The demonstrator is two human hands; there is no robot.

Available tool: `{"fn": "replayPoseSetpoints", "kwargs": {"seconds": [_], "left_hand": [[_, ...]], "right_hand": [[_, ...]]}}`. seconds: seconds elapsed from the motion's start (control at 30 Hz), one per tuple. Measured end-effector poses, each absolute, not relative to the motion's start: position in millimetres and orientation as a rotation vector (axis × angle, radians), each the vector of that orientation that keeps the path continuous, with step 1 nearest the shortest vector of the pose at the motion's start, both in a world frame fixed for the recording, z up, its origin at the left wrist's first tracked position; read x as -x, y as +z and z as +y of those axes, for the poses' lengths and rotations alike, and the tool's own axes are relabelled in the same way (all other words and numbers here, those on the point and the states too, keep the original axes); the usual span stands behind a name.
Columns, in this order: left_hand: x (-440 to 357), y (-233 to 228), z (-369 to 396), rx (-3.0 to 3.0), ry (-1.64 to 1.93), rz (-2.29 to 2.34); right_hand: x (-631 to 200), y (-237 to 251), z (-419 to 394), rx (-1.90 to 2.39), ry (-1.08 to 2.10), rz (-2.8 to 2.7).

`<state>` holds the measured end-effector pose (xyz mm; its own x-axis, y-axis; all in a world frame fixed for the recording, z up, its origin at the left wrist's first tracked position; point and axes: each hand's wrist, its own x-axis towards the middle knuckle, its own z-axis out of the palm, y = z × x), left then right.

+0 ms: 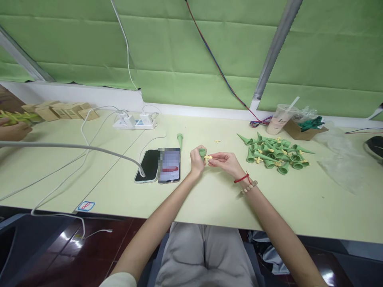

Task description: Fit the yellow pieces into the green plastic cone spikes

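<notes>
Near the middle of the pale tabletop [209, 199], the left hand [197, 160] is closed around a green cone [202, 152], its open round end facing up. The right hand [226, 161] sits at 3 o'clock from it, just beside, with its fingertips pinching a small yellow piece [208, 158] held against the cone's rim. A red string and a bead bracelet [248, 184] circle the right wrist.

At 3 o'clock from the hands, near them, lies a pile of green cones [273, 153], many with yellow pieces fitted. At 12 o'clock from the right hand a loose yellow cross-shaped piece [217, 141] lies on the tabletop, and at 11 o'clock from the left hand a single green cone [180, 140] stands with its point down. Two phones [158, 165] lie side by side at 9 o'clock from the left hand; a white cable runs from one toward a power strip [134, 121] at 11 o'clock. A plastic cup with a straw [279, 118] and a cardboard tray [303, 128] stand at 1 o'clock behind the pile. At the far 9 o'clock edge, another person's hand [13, 130] holds green parts beside small cardboard boxes [60, 111].
</notes>
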<state>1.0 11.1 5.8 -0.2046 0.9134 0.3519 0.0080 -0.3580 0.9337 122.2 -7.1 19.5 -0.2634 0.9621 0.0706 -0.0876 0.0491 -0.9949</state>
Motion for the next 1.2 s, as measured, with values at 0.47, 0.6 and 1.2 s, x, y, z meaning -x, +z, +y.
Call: {"fn": "replayPoseSetpoints", "kwargs": {"seconds": [0.47, 0.6, 1.2], "left_hand": [[0.1, 3.7, 10.4, -1.545, 1.573, 1.129], [-0.1, 2.4, 11.0, -1.502, 1.572, 1.164], [4.0, 1.1, 6.9, -1.775, 1.608, 1.209]], "right_hand": [[-120.8, 13.2, -5.4, 1.003, 1.484, -1.508], [-119.8, 12.2, -6.5, 1.037, 1.510, -1.509], [-110.7, 12.1, -12.1, 0.961, 1.769, -1.361]]}}
